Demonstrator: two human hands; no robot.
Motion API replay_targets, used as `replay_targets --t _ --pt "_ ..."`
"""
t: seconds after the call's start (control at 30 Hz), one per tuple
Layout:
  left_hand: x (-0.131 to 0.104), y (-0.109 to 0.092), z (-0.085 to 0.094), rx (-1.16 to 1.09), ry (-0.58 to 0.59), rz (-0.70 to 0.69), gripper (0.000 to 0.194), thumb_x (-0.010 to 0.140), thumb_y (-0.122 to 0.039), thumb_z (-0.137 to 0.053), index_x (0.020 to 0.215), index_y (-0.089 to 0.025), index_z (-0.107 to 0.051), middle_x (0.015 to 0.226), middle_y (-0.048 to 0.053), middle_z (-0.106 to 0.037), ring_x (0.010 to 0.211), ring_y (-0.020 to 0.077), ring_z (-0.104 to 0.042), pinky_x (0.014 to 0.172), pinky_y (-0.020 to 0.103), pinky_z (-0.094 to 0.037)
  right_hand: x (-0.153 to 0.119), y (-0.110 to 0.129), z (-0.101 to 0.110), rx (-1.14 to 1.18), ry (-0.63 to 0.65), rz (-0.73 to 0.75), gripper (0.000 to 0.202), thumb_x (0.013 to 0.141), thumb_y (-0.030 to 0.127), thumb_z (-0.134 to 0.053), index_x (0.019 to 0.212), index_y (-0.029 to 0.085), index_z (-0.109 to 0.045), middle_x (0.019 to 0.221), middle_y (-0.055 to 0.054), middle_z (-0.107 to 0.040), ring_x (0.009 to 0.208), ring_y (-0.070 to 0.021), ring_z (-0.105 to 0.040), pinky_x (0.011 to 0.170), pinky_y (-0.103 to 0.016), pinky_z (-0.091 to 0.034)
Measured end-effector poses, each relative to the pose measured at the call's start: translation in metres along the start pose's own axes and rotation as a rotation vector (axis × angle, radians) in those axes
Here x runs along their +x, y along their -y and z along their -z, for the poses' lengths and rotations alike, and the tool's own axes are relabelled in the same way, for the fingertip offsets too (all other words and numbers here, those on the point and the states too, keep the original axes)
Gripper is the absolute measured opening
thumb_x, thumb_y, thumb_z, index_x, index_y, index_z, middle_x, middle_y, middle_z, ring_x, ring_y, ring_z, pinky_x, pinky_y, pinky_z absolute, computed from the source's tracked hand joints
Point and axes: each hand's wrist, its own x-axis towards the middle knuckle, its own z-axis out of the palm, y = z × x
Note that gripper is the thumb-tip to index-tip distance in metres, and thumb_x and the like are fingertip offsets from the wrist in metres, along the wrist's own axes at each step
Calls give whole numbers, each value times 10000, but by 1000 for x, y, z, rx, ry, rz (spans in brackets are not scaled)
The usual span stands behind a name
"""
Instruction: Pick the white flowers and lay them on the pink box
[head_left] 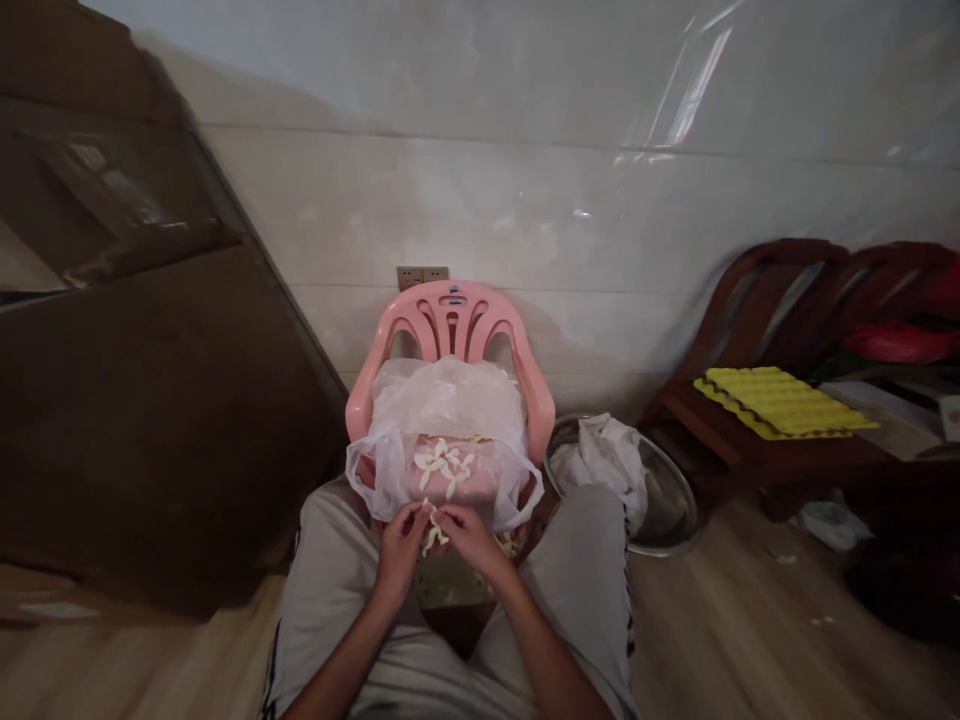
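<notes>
Between my knees, my left hand (405, 527) and my right hand (460, 530) pinch a small pale-yellow, flower-shaped piece (434, 537) from both sides. Just beyond them stands a pink plastic chair (537, 400) with a translucent white plastic bag (450, 395) on its seat. More of the pale pieces (444, 468) lie in front of the bag's open mouth, between its two handles. Others, partly hidden by my right hand, show low down behind it.
A metal basin (675, 510) holding a white bag (611, 460) stands right of my knee. Further right, a yellow egg tray (780, 400) lies on a brown wooden chair (697, 415). Large cardboard boxes (150, 430) fill the left side. A tiled wall (525, 200) rises behind.
</notes>
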Motion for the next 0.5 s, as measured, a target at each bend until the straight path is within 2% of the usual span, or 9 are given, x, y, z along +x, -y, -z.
replay_targets --t 0.17,0.3,0.4,0.5 --pt "0 1 3 116 47 -110 425 756 -582 -651 844 -171 -718 737 25 -704 694 184 -621 642 251 -484 3 -4 3 -47 -22 -14 430 780 595 -603 741 169 -648 650 18 -560 577 -125 -528 495 -247 -506" --pt "1 3 4 135 45 -145 406 759 -563 -651 864 -178 -730 817 45 -738 776 210 -656 726 280 -506 9 -11 2 -123 -98 25 408 766 560 -606 653 168 -616 558 42 -461 529 -103 -447 454 -214 -437" --pt "0 4 4 99 16 -131 438 758 -586 -657 879 -170 -722 760 34 -711 701 188 -626 650 257 -483 16 -19 -4 -111 -211 42 421 740 568 -604 601 172 -577 514 44 -453 491 -98 -426 432 -208 -380" --pt "-1 3 7 50 -64 -114 471 766 -623 -645 864 -165 -693 605 -24 -589 561 137 -518 531 219 -399 21 -29 -10 -27 -324 23 428 724 600 -594 631 183 -564 532 33 -505 471 -113 -455 422 -226 -385"
